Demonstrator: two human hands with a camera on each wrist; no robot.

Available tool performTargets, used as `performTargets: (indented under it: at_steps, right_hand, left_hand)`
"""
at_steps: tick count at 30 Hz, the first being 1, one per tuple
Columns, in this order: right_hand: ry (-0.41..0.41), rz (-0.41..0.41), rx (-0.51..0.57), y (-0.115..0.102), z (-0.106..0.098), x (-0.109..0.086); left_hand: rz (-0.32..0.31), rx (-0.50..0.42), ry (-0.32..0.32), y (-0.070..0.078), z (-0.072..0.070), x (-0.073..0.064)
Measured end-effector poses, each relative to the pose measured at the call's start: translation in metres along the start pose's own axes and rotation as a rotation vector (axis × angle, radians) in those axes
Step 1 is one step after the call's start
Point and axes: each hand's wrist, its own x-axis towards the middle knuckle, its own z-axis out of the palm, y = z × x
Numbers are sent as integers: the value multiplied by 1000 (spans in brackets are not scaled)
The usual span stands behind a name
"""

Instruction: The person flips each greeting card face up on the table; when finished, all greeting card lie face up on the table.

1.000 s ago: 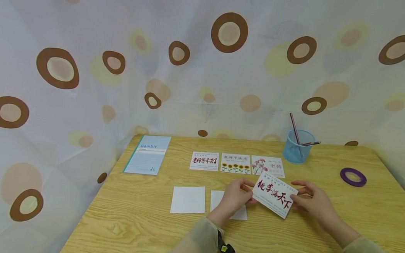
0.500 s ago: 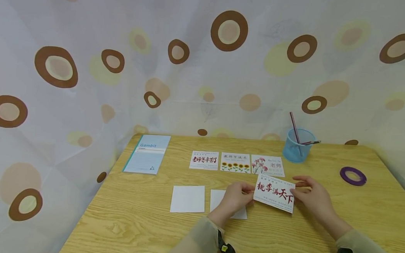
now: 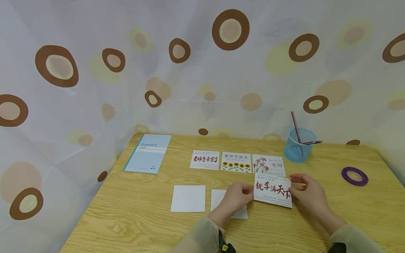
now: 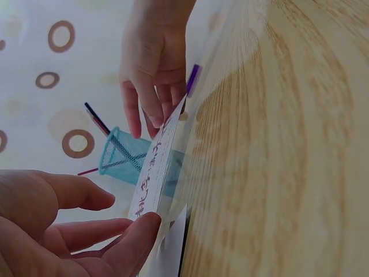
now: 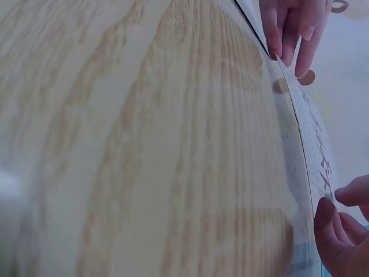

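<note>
A white greeting card [image 3: 273, 191] with red brush characters is held between both hands, tilted up close over the table. At its left edge, my left hand [image 3: 234, 200] pinches it by the corner; in the left wrist view a fingertip [image 4: 150, 222] presses that end. My right hand [image 3: 310, 197] holds the right edge, its thumb and fingers meeting at the card's end in the right wrist view. Partly hidden under my left forearm lies a blank white card [image 3: 217, 197]. Another blank card [image 3: 189, 198] lies left of it.
Along the back lie a red-lettered card [image 3: 204, 160], a sunflower card [image 3: 236, 162] and a carnation card [image 3: 269, 165]. Behind them stands a blue mesh pencil cup [image 3: 297, 149]. A blue notebook [image 3: 147, 154] lies far left, a purple tape roll [image 3: 355, 176] far right.
The held card has turned from a slant to nearly level, and its right end has risen away from me. My right hand has shifted slightly left; my left hand stays about in place.
</note>
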Motion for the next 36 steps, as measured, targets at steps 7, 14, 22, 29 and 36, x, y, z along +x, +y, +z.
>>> performTargets:
  at_steps: [7,14,22,29,36]
  right_hand:
    - [-20,5,-19,-1,3,1]
    - [-23,-6,-20,0,4,2]
    - [-23,-20,-41,-1,4,4]
    - [-33,-19,-56,0,5,5]
    - [-53,-7,-55,0,8,6]
  left_hand:
    - [-36,-22,-21,2,0,-2]
    - [-32,-25,-24,3,1,-3]
    - [-78,-62,-22,2,3,-2]
    - [-73,-67,-11,2,4,-2]
    - [-84,-78,-22,2,4,-2]
